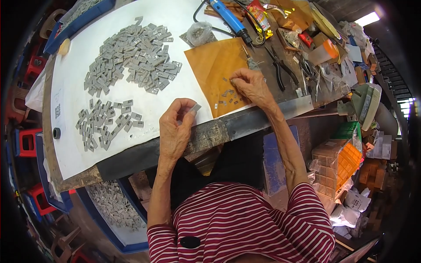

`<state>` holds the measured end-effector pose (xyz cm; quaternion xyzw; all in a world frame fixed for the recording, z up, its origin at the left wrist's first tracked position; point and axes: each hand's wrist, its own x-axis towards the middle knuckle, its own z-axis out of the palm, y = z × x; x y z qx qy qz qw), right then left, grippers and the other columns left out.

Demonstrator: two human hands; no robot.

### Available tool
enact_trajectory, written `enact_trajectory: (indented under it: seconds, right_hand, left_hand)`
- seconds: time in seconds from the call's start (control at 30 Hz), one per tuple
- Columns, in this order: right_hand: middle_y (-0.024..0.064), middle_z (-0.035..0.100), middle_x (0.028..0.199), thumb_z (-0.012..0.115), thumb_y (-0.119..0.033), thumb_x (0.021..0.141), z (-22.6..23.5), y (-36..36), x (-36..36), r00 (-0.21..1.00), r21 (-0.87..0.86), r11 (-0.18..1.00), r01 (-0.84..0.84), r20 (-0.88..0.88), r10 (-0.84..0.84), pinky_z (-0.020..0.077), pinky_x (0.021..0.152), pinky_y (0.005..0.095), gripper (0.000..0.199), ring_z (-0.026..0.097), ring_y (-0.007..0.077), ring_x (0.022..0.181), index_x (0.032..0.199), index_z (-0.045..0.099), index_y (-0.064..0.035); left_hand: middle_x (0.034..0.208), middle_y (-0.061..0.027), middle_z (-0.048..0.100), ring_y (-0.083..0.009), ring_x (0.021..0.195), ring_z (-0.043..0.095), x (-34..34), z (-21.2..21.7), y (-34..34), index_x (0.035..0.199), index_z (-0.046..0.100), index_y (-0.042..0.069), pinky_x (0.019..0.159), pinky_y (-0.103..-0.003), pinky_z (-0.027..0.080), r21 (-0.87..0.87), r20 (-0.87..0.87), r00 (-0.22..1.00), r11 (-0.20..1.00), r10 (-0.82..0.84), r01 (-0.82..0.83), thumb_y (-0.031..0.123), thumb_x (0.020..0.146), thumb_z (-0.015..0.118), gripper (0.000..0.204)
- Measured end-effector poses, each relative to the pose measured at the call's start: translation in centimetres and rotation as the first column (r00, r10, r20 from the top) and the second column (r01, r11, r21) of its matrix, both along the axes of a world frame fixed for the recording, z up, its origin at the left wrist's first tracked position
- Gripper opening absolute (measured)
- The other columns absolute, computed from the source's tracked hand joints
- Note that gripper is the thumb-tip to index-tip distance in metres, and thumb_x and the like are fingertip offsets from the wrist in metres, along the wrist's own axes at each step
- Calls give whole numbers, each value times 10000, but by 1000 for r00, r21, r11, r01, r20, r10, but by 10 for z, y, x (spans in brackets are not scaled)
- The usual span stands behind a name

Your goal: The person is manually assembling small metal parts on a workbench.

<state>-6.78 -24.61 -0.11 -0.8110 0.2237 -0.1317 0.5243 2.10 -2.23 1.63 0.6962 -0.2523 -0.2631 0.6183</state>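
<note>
My left hand (173, 131) is closed near the table's front edge, with a small flat grey rectangular piece (196, 107) pinched between thumb and fingertips. To its right, my right hand (254, 90) hovers low over a brown sheet (212, 65), thumb and forefinger pressed together. Whatever lies between those fingertips is too small to make out. Several tiny metal bits (225, 93) are scattered on the sheet beside that hand. A big heap of similar grey pieces (131, 57) covers the white paper (175, 83) at the far left, and a smaller spread (105, 122) lies nearer.
Beyond the sheet are a clear bag of small parts (199, 34) and a blue electric screwdriver (229, 18). Black-handled pliers (282, 68) lie to the right. Below the table at left stands a blue bin (127, 245) of grey pieces; an orange crate (348, 164) is at right.
</note>
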Motion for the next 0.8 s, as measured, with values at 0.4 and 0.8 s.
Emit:
enact_trajectory:
  seconds: [0.4,0.8]
  right_hand:
    - [21,532,632,509,-81,832,7,2,3,998,15,1000,-22,-59,23,421,472,227,104,506,73,544,798,544,11]
    - [34,543,668,524,-102,868,11,6,3,999,461,887,41,-17,-37,359,439,175,108,447,48,515,833,524,0]
  left_hand:
    - [694,8,525,-48,603,442,1,-6,0,918,573,-7,538,-194,374,-16,-18,1000,1000,-10,10,19,823,537,105]
    - [695,7,524,-48,602,435,1,-5,0,906,573,-8,538,-193,370,-9,-22,1000,1000,-11,11,29,826,535,95]
